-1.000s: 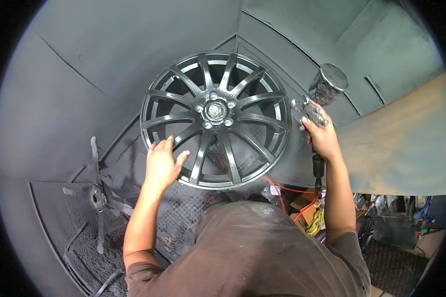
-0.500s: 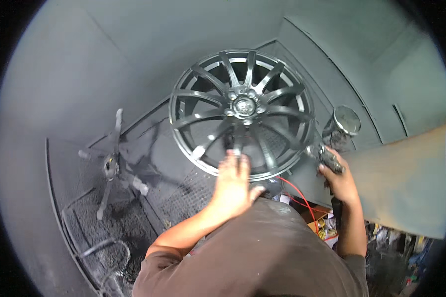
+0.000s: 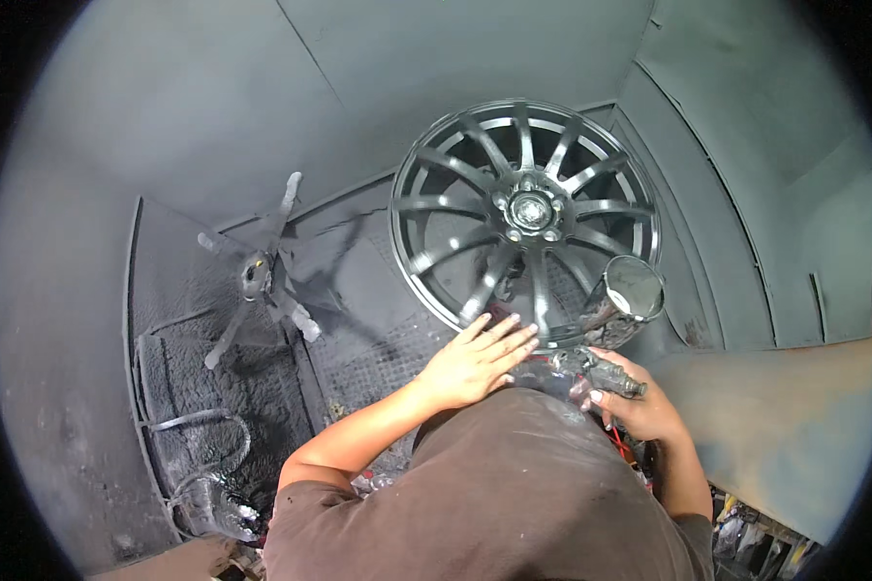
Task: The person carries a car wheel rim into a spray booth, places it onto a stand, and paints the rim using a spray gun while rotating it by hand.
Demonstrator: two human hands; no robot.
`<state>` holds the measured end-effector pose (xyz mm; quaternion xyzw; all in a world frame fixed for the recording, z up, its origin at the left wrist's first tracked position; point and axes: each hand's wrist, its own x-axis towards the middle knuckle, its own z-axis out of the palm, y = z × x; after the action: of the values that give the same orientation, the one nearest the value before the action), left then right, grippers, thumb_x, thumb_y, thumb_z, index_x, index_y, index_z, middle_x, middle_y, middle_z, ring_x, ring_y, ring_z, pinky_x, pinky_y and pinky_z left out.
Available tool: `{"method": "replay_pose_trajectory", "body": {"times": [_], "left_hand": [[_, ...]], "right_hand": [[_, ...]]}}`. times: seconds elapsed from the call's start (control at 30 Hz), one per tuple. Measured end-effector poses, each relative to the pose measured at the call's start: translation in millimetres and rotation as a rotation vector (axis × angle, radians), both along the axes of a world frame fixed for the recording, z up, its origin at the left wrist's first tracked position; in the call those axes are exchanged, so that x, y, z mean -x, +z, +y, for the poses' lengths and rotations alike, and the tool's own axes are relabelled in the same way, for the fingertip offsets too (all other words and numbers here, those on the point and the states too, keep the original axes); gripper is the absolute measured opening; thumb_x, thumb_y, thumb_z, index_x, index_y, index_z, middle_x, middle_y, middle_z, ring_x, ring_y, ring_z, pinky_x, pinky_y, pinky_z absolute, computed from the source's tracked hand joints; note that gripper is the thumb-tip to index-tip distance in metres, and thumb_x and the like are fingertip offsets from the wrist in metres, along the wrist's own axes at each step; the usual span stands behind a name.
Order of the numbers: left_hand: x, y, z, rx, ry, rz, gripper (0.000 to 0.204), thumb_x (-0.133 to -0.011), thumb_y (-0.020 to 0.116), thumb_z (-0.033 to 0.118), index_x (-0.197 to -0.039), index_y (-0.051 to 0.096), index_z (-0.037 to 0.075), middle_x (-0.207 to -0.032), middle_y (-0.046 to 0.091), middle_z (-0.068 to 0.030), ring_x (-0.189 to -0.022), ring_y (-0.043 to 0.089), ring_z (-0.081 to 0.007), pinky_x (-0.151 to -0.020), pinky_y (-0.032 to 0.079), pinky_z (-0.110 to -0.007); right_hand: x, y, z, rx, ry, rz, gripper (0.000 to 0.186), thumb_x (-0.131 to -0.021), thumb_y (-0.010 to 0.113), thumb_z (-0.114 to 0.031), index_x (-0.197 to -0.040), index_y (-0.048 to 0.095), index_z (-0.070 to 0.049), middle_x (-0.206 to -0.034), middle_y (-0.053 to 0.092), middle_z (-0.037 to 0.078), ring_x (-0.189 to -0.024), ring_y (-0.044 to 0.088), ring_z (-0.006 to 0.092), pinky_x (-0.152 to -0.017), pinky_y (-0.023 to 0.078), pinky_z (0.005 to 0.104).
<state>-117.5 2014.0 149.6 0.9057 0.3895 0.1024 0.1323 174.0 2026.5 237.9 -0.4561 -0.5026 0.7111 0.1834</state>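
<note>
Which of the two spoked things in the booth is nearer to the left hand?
The dark multi-spoke wheel on the right: the left hand lies at its lower rim. The bare star-shaped stand is further left, apart from both hands.

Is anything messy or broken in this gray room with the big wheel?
Nothing looks broken. The wheel sits straight, its spokes whole. The left hand rests at its lower rim; the right hand holds a spray gun. The mess is gray crust coating the walls, the floor grate and the spare stand.
</note>
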Motion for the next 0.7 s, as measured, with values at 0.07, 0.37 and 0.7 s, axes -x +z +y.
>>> {"method": "replay_pose_trajectory", "body": {"times": [0.07, 0.37, 0.7], "left_hand": [[12, -7, -5, -0.030, 0.047, -0.009, 0.077, -0.081, 0.071, 0.034, -0.148, 0.039, 0.014, -0.157, 0.034, -0.0028, -0.144, 0.032, -0.0239, -0.116, 0.026, -0.048], [54, -39, -2, -0.243, 0.096, -0.028, 0.071, -0.073, 0.073, 0.027, -0.140, 0.052, 0.018, -0.148, 0.047, 0.0001, -0.136, 0.044, -0.0198, -0.116, 0.024, -0.047], [58, -52, -11, -0.364, 0.005, -0.162, 0.055, -0.078, 0.070, 0.027, -0.131, 0.060, 0.016, -0.141, 0.055, -0.0032, -0.136, 0.045, -0.0245, -0.121, 0.007, -0.050]], "right_hand": [[2, 0, 6, -0.009, 0.104, 0.017, 0.059, -0.092, 0.063, -0.015, -0.144, 0.039, 0.001, -0.095, 0.067, 0.005, -0.076, 0.060, 0.0089, -0.058, 0.049, 0.0222], [13, 17, 14, -0.009, 0.175, 0.165, 0.053, -0.093, 0.063, -0.016, -0.142, 0.045, -0.003, -0.092, 0.065, 0.002, -0.073, 0.057, 0.0057, -0.056, 0.047, 0.0209], [41, 62, 3, -0.419, -0.185, -0.005, 0.053, -0.090, 0.066, -0.012, -0.139, 0.048, -0.003, -0.094, 0.061, 0.003, -0.088, 0.058, 0.0118, -0.086, 0.046, 0.0292]]}}
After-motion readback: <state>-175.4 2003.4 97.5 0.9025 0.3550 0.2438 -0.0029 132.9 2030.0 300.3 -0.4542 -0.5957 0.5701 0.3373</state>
